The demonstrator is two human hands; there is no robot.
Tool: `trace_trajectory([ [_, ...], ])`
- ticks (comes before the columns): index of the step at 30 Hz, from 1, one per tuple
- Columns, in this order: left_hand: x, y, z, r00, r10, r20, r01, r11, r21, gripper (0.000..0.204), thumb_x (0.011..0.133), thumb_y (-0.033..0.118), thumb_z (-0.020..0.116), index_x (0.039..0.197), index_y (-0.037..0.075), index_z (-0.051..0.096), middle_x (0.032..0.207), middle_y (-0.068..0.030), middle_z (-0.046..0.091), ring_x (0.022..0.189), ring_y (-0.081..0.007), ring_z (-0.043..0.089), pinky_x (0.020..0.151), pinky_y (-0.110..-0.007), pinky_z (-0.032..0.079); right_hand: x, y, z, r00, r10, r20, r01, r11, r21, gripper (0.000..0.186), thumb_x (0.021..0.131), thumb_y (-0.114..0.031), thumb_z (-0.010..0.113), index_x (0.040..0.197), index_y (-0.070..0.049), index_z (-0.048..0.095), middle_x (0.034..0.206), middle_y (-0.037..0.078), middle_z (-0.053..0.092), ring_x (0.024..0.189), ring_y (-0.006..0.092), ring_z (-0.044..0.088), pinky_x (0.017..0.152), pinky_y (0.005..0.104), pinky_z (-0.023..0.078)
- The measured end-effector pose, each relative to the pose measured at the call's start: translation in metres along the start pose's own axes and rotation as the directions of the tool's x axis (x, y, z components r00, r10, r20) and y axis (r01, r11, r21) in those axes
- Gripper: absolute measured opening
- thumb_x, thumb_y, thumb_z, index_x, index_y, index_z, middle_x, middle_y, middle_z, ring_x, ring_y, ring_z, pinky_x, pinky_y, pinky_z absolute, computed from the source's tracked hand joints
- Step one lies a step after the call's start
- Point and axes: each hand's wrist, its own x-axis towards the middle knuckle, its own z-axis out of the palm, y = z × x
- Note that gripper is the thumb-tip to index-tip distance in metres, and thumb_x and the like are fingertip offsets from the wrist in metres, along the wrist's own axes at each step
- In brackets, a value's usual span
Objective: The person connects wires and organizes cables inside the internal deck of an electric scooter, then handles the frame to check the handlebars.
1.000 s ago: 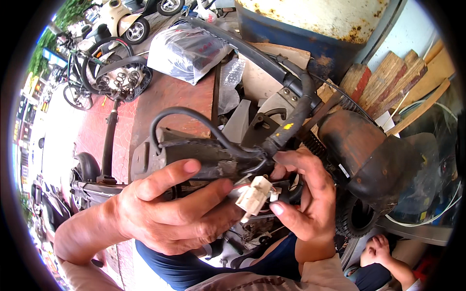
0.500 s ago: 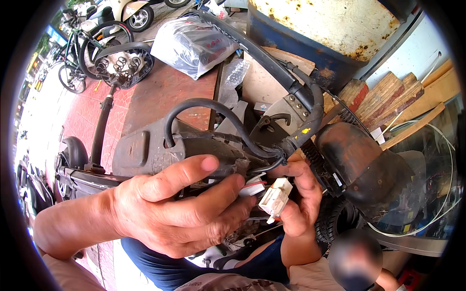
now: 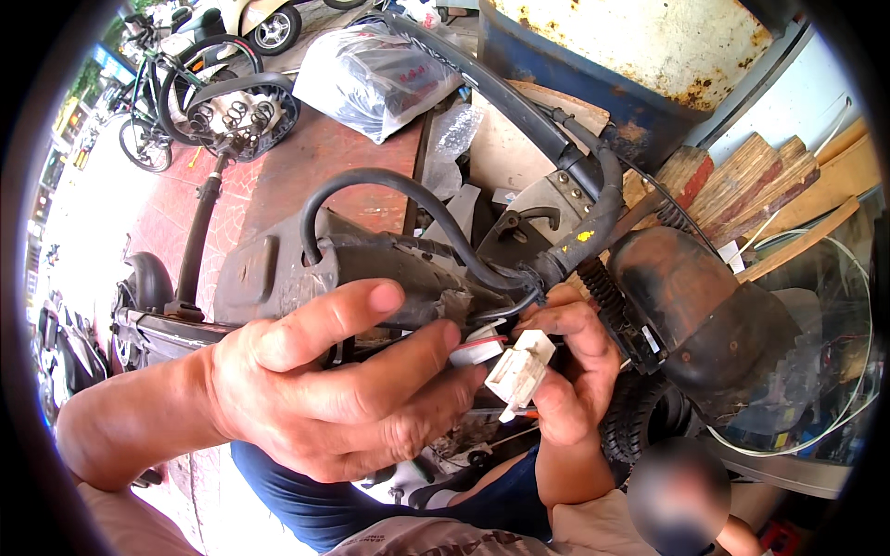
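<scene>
White plug (image 3: 517, 369) sits between both hands, pinched in the right hand (image 3: 570, 371), its long side tilted up to the right; the left hand (image 3: 343, 394) grips a smaller red-edged plug (image 3: 476, 348) just beside it, at upper left, near the black cable (image 3: 399, 199)

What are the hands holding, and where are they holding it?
The right hand pinches a white plug by its sides. The left hand has a second white plug at its fingertips, gripped at the end.
</scene>
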Motion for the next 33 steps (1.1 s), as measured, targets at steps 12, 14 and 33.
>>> trace_trajectory([
  [12, 0.0016, -0.0043, -0.0036, 0.999, 0.033, 0.023, -0.032, 0.999, -0.03, 0.025, 0.095, 0.041, 0.064, 0.11, 0.029, 0.08, 0.12, 0.0096, 0.077, 0.122, -0.0226, 0.069, 0.116, -0.062, 0.039, -0.0002, 0.0043, 0.0007, 0.999, -0.03, -0.017, 0.03, 1.0, -0.003, 0.026, 0.08, -0.012, 0.068, 0.1, 0.004, 0.069, 0.099, 0.016, 0.066, 0.085, 0.0198, 0.06, 0.079, 0.0314, 0.048],
  [14, 0.0009, -0.0034, -0.0018, 0.999, 0.032, 0.01, -0.031, 0.999, -0.02, 0.024, 0.093, 0.04, 0.065, 0.109, 0.029, 0.08, 0.119, 0.0102, 0.077, 0.122, -0.0225, 0.069, 0.116, -0.062, 0.04, 0.0004, 0.0044, 0.0013, 0.999, -0.033, -0.016, 0.033, 0.999, 0.008, 0.026, 0.08, -0.012, 0.067, 0.1, 0.004, 0.069, 0.099, 0.016, 0.066, 0.085, 0.0198, 0.06, 0.079, 0.0314, 0.049],
  [33, 0.0035, 0.0007, 0.0026, 0.997, -0.037, -0.072, 0.033, 0.998, -0.053, 0.021, 0.089, 0.029, 0.07, 0.106, 0.023, 0.081, 0.123, 0.0071, 0.077, 0.124, -0.0183, 0.068, 0.115, -0.055, 0.047, -0.002, 0.0039, 0.0034, 0.999, 0.001, -0.043, 0.001, 1.0, 0.031, 0.027, 0.08, -0.015, 0.068, 0.1, 0.004, 0.069, 0.099, 0.016, 0.066, 0.086, 0.0203, 0.06, 0.079, 0.0318, 0.048],
])
